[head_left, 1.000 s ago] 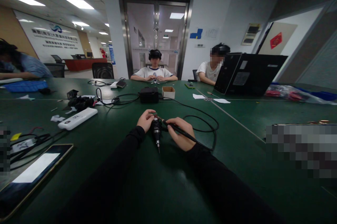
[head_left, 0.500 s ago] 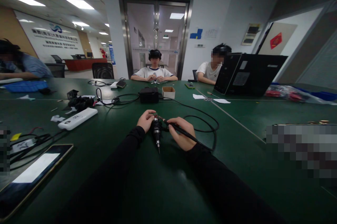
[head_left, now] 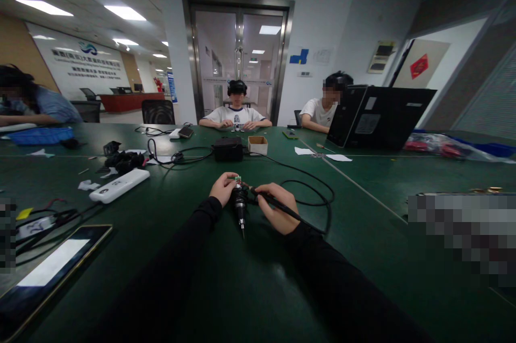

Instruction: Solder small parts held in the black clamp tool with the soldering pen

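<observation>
A black, barrel-shaped tool with a slim metal tip (head_left: 241,208) lies on the green table, the tip pointing towards me. At its far end a small green circuit board (head_left: 238,179) shows. My left hand (head_left: 223,189) pinches that end from the left; its fingertips are partly hidden. In my right hand (head_left: 280,207) is a pen-shaped black soldering iron (head_left: 278,202), gripped like a pencil. Its front end points left at the circuit board end, close to my left fingers; whether it touches is too small to tell. The iron's black cable (head_left: 331,208) loops away on the right.
Beyond my hands stand a black box (head_left: 228,149) and a small open carton (head_left: 258,145). To the left lie a white power strip (head_left: 120,186), a phone (head_left: 56,268) and tangled cables. A black computer case (head_left: 382,117) stands at right. Several people sit around the table.
The view has tilted up slightly. My hands and both tools keep nearly the same places; the green board shows more clearly. The person opposite has moved their hands apart and lower.
</observation>
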Demonstrator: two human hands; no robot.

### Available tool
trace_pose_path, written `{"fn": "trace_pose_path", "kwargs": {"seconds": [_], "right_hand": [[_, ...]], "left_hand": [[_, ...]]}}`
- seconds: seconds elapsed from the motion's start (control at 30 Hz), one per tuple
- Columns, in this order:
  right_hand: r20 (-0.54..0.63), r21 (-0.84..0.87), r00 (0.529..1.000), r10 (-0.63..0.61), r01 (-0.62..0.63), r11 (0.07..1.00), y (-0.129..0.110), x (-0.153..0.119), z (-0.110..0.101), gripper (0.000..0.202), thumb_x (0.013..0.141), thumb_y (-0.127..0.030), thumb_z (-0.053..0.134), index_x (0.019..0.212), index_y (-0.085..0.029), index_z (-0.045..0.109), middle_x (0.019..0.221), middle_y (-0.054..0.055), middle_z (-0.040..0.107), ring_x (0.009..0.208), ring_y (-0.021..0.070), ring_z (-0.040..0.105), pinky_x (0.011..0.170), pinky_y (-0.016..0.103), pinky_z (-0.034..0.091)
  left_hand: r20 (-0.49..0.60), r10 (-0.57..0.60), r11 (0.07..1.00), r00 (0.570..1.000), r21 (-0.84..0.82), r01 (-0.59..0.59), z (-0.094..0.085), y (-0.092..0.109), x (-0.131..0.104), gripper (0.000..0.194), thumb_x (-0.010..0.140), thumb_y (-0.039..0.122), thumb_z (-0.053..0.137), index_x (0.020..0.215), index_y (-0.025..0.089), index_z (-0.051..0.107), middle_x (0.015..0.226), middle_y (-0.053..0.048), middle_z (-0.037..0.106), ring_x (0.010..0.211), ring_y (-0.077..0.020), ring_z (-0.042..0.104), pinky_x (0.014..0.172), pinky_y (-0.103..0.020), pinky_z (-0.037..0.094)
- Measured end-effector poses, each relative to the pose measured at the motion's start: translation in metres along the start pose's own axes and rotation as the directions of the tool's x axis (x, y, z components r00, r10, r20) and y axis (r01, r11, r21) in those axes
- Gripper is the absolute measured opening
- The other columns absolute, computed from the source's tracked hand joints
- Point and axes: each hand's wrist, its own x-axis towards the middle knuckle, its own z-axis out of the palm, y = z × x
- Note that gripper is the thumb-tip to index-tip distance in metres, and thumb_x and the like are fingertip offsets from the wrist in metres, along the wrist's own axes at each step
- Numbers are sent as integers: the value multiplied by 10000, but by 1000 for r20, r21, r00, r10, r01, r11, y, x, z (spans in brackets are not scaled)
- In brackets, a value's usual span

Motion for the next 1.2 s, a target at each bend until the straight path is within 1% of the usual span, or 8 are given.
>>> {"fn": "trace_pose_path", "kwargs": {"seconds": [0.23, 0.4, 0.5, 0.67, 0.83, 1.0, 1.13, 1.2], "right_hand": [[-35, 2, 999, 11, -11, 1000, 3, 1, -1, 169, 796, -154, 548, 894, -219, 669, 859, 35, 696, 750, 171, 639, 728, 301, 520], [-55, 10, 998, 17, -16, 1000, 7, 2, -3, 155, 793, -170, 546, 880, -218, 665, 854, 36, 696, 741, 171, 631, 718, 301, 510], [-64, 2, 998, 27, -27, 1000, 9, 2, -3, 152, 795, -169, 545, 875, -213, 666, 839, 35, 690, 731, 168, 627, 706, 297, 504], [-79, -6, 996, 27, -28, 1000, 10, 2, -4, 152, 789, -163, 551, 873, -212, 669, 843, 32, 698, 736, 170, 638, 702, 294, 514], [-80, -6, 996, 34, -34, 999, 12, 2, -4, 154, 785, -161, 552, 866, -213, 671, 843, 31, 696, 745, 172, 640, 712, 294, 513], [-77, -4, 996, 53, -53, 999, 11, 2, -4, 151, 785, -170, 551, 861, -216, 673, 837, 32, 696, 732, 172, 637, 706, 297, 511], [-76, 5, 996, 52, -52, 999, 9, 3, -5, 139, 794, -173, 552, 855, -215, 669, 832, 35, 694, 736, 175, 637, 704, 299, 509], [-70, 13, 996, 52, -51, 999, 9, 3, -6, 136, 800, -172, 552, 858, -214, 668, 836, 38, 693, 741, 175, 637, 703, 299, 508]], "left_hand": [[-56, -14, 984, 998, 174, 24, -4, -8, 3, 239, 744, 275, 624, 969, 195, 627, 761, -23, 686, 761, -175, 648, 814, -327, 484], [-106, -33, 897, 994, 436, 76, -8, 4, 0, 202, 762, 302, 592, 938, 216, 642, 722, -11, 638, 742, -186, 609, 837, -335, 447], [-135, -59, 828, 989, 546, 124, -11, 14, -1, 241, 753, 348, 591, 936, 198, 636, 831, -65, 657, 849, -228, 620, 869, -354, 428], [-96, -195, 819, 976, 531, 216, -16, 23, -12, 455, 606, 547, 700, 896, 209, 607, 883, -113, 699, 916, -294, 655, 831, -334, 431], [-22, -123, 779, 992, 617, 110, -2, 34, -37, 846, 382, 464, 835, 1141, 201, 568, 1082, -186, 671, 977, -339, 648, 825, -341, 428], [-51, -95, 647, 994, 756, 101, 12, 51, -48, 710, 484, 386, 779, 1155, 237, 601, 1005, -164, 665, 900, -356, 653, 797, -385, 439], [-79, -75, 627, 994, 771, 108, -8, 57, -39, 633, 432, 347, 789, 1045, 273, 651, 884, -93, 657, 847, -328, 657, 791, -369, 450], [-85, -114, 545, 990, 828, 134, -29, 59, -33, 662, 479, 380, 754, 1123, 289, 628, 937, -106, 652, 875, -344, 655, 802, -395, 454]]}}
